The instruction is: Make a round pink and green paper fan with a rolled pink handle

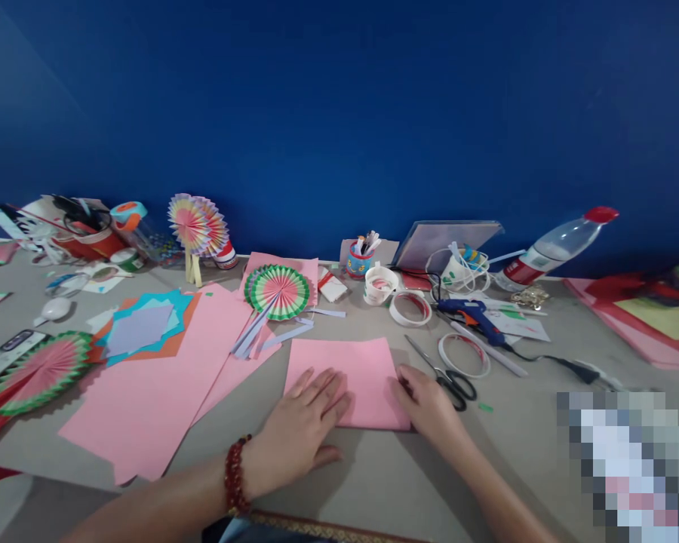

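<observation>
A pink folded paper sheet (348, 369) lies on the grey table in front of me. My left hand (302, 430), with a red bead bracelet at the wrist, lies flat on the sheet's near left part, fingers stretched out. At the sheet's near right corner my right hand (427, 407) has its fingers curled against the edge, pinching or pressing it. Black-handled scissors (450, 377) lie just right of that hand.
Larger pink sheets (147, 392) spread to the left, with paper fans (277, 292) and star cut-outs (141, 332). Tape rolls (464, 354), a blue glue gun (472, 313), a pen cup (359, 260) and a water bottle (554, 245) crowd the back right. A blue wall stands behind.
</observation>
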{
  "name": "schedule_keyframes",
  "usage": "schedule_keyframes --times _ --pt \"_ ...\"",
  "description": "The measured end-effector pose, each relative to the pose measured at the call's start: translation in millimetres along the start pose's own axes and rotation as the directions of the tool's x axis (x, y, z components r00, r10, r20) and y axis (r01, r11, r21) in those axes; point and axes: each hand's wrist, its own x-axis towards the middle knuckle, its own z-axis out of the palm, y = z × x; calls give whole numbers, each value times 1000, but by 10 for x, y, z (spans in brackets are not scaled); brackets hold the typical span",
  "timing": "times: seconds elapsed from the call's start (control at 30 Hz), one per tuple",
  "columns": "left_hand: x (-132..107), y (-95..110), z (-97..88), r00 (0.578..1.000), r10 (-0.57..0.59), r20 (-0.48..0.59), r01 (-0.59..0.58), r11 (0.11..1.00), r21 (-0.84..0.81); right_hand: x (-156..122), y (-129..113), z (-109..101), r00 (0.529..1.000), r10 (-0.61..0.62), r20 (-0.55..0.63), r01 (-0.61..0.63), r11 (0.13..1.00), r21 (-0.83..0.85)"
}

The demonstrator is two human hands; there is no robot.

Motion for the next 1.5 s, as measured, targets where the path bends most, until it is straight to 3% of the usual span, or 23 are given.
schedule_keyframes --times 0.17,0.3,0.6,0.97,1.13,1.3,1.5 --pt "12 32 183 998 -57 27 57 998 8 6 51 60 998 53 35 -54 998 12" --pt "-24 48 155 997 -67 44 66 997 33 -7 16 96 998 63 26 -61 996 -63" --pt "-91 -47 187 998 -38 -41 41 995 88 58 -124 23 987 64 148 -30 975 -219" --pt "-227 -211 137 999 -30 19 27 992 120 41 -113 81 991 97 86 -78 977 -200" --pt "-130 -113 96 999 -31 32 27 993 112 39 -80 90 996 64 63 -54 988 -147" --pt "24 1 115 994 -3 107 -4 998 61 25 16 103 998 -43 35 45 997 -62" --pt "-20 18 181 994 -51 101 48 998 32 21 36 64 994 -92 53 94 995 -35"
